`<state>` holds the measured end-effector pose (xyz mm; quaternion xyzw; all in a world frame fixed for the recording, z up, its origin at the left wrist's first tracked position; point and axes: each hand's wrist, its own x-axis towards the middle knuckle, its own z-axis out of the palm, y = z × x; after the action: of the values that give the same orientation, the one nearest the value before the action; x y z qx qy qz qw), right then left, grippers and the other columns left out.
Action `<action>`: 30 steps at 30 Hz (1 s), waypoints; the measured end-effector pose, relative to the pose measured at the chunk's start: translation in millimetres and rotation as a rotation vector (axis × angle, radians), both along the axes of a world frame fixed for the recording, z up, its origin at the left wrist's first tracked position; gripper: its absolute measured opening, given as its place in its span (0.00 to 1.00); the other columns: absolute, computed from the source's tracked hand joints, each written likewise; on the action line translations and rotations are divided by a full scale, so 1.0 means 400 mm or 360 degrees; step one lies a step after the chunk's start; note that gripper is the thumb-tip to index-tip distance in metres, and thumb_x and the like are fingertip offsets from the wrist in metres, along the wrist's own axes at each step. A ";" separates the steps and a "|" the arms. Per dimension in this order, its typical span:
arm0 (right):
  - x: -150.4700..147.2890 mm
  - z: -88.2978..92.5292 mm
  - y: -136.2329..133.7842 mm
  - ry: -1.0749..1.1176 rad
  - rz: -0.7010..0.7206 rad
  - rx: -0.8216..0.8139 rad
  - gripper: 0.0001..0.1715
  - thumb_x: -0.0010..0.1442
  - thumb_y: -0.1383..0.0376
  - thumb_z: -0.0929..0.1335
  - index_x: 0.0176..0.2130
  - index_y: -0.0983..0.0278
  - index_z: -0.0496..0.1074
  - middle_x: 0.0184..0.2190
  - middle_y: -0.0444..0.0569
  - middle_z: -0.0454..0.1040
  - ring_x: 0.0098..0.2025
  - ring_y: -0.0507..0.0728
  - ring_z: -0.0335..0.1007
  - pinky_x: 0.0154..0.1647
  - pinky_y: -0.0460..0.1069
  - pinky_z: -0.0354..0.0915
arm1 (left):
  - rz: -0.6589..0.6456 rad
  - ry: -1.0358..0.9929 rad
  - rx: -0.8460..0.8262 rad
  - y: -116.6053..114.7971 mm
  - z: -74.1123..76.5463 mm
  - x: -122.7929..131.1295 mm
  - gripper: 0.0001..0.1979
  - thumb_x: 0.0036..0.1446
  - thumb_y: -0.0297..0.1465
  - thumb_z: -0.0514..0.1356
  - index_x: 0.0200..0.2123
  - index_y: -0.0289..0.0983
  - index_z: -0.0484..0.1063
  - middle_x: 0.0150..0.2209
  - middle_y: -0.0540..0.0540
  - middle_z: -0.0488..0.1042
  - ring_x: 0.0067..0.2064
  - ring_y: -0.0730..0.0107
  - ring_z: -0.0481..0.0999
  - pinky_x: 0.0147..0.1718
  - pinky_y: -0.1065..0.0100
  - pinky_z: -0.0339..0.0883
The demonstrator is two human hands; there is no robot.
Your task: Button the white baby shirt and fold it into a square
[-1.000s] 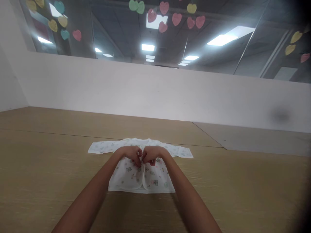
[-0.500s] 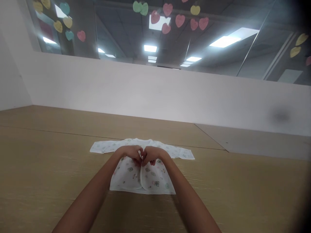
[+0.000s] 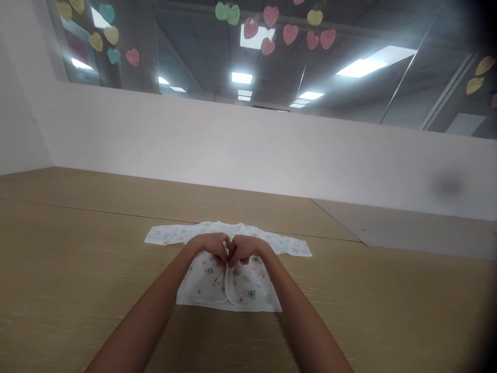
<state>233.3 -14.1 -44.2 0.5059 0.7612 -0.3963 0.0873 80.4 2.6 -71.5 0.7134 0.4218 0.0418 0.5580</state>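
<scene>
A small white long-sleeved baby shirt [image 3: 207,282] with a scattered print lies spread out, its sleeves stretched to both sides and its collar away from me. Its front opening runs down the middle. My left hand [image 3: 215,247] pinches the left front edge at mid-chest. Right beside it, fingertips nearly touching, my right hand [image 3: 244,249] pinches the other front edge. The fingers hide whatever fastener may be between them. Below my hands the two front edges curve apart slightly near the hem.
The shirt lies on a wood-coloured table [image 3: 97,259] with seams in its top. A grey panel [image 3: 419,230] joins it at the right. Behind stands a white wall [image 3: 233,147] with a window [image 3: 186,62] above, bearing heart-shaped paper notes [image 3: 290,34].
Almost nothing differs. Both hands stay pinched at the same spot on the shirt front, and the view has shifted very slightly.
</scene>
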 end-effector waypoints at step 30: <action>-0.003 -0.010 0.002 -0.0203 -0.0284 0.0140 0.12 0.41 0.64 0.73 0.24 0.70 0.69 0.14 0.41 0.63 0.17 0.48 0.61 0.20 0.42 0.62 | 0.0051 0.0831 0.0833 -0.007 0.023 -0.020 0.32 0.27 0.45 0.67 0.37 0.38 0.65 0.42 0.45 0.70 0.40 0.59 0.71 0.27 0.70 0.61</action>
<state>232.2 -13.1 -48.1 0.5991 0.7227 -0.3357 0.0776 72.4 -0.2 -62.3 0.8120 0.5361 -0.0263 0.2295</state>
